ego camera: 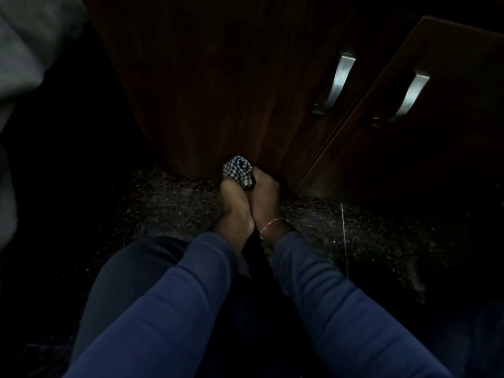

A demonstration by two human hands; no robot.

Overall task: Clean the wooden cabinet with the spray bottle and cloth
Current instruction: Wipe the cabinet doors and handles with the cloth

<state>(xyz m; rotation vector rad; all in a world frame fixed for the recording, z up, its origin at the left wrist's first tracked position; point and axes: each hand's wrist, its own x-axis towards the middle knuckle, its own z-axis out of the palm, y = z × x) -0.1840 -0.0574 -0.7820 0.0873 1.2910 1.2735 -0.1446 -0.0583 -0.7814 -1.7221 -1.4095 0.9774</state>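
The dark wooden cabinet (pixel 218 77) fills the upper half of the dim view. A bunched black-and-white checked cloth (pixel 237 170) sits against the bottom edge of its door. Both my hands are pressed together low in front of it. My left hand (pixel 235 208) and my right hand (pixel 266 197) each curl their fingers round the cloth. Blue sleeves cover both forearms, and a thin bangle shows on my right wrist. No spray bottle is in view.
Two curved metal handles (pixel 336 83) (pixel 407 98) sit on the cabinet doors to the right. A dark speckled stone floor (pixel 354 241) runs below the cabinet. My knee (pixel 141 268) is bent at lower left. A pale grey shape (pixel 24 50) is at top left.
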